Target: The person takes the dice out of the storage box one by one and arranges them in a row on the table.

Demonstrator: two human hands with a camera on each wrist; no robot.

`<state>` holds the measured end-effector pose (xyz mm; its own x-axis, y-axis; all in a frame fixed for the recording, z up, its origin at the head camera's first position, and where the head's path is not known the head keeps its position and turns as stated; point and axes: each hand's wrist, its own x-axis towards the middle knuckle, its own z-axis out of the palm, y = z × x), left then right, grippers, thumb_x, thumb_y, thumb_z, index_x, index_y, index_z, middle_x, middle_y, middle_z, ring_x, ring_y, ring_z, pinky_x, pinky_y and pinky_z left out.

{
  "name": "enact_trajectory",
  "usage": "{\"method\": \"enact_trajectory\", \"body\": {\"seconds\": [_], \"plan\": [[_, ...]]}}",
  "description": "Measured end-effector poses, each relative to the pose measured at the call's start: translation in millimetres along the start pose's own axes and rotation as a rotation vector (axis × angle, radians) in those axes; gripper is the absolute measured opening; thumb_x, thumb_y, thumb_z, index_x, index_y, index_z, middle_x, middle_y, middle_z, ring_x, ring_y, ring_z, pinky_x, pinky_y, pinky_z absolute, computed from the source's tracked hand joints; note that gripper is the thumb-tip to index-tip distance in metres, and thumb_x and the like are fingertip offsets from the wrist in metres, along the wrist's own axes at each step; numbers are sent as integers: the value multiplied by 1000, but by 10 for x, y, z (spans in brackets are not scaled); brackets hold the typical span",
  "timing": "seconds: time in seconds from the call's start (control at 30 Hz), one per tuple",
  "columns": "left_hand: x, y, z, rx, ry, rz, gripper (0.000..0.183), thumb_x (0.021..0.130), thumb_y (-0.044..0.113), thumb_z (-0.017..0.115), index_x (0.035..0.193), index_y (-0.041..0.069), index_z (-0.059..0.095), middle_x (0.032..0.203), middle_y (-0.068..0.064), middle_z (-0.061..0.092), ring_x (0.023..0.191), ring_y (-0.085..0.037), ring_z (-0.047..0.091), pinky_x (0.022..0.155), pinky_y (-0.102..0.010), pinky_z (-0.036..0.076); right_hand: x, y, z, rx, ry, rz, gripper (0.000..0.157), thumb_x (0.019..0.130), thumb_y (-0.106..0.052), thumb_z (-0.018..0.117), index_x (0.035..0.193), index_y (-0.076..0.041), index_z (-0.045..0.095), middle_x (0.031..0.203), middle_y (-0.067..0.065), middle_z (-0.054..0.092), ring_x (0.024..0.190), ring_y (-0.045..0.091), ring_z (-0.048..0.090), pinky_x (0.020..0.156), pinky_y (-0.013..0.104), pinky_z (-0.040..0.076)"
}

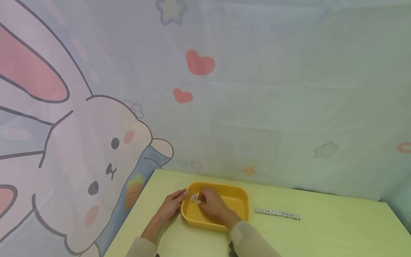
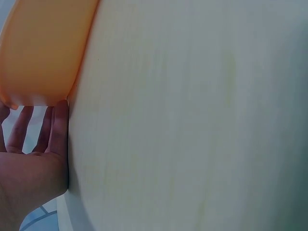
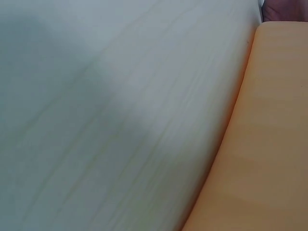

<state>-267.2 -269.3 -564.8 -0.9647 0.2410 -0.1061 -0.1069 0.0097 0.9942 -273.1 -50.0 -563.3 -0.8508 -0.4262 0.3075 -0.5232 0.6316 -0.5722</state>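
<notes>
A yellow plastic tray [image 1: 216, 225] sits on the table with a few white dice [image 1: 193, 197] at its left end. Inside it, my right hand [image 1: 212, 204] pinches a white die [image 1: 199, 202] at its fingertips, just right of those dice. My left hand [image 1: 171, 206] rests against the tray's left end. In the left wrist view, the fairly straight fingers of the left hand [image 2: 36, 154] touch the tray's end wall [image 2: 43, 62]. The right wrist view has the tray's side wall [image 3: 269, 130] but not the right hand.
To the right of the tray, several dice stand in a straight row [image 1: 278, 213] on the pale green table [image 1: 337, 228]. Behind the table hangs a printed cloth [image 1: 257, 107] with a cartoon rabbit [image 1: 106, 157]. The table's left edge runs near the left forearm.
</notes>
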Motion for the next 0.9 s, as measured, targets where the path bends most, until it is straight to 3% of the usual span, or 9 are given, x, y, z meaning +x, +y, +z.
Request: {"method": "enact_trajectory", "body": {"seconds": [0.4,0.57,0.7,0.9], "plan": [[-19,19,-1,6,-24,3,68,108,42,63,157,-2,47,154,-24,53,129,-30,62,92,-34,61,9,-17,-29,42,-63,25,10,84,2,74,91,-4,70,88,0,64,82,13,54,80,32,51],[-31,27,34,15,-35,2,67,109,41,62,157,-3,46,154,-25,52,131,-33,61,92,-36,61,-35,10,-117,155,-110,61,7,89,-2,75,91,-8,71,88,-2,66,81,10,56,79,30,52],[-11,23,38,14,-18,-10,67,107,40,64,156,-3,48,154,-25,52,132,-35,60,93,-35,61,-58,-43,-280,277,-154,77,9,90,-2,74,95,-9,71,88,-1,66,81,9,57,76,27,52],[-2,16,39,18,10,-8,69,105,43,67,155,-2,50,153,-25,54,131,-34,61,93,-37,61,-217,-103,-684,281,-159,32,9,93,-1,74,100,-3,69,90,-2,63,83,11,57,77,26,51]]}}
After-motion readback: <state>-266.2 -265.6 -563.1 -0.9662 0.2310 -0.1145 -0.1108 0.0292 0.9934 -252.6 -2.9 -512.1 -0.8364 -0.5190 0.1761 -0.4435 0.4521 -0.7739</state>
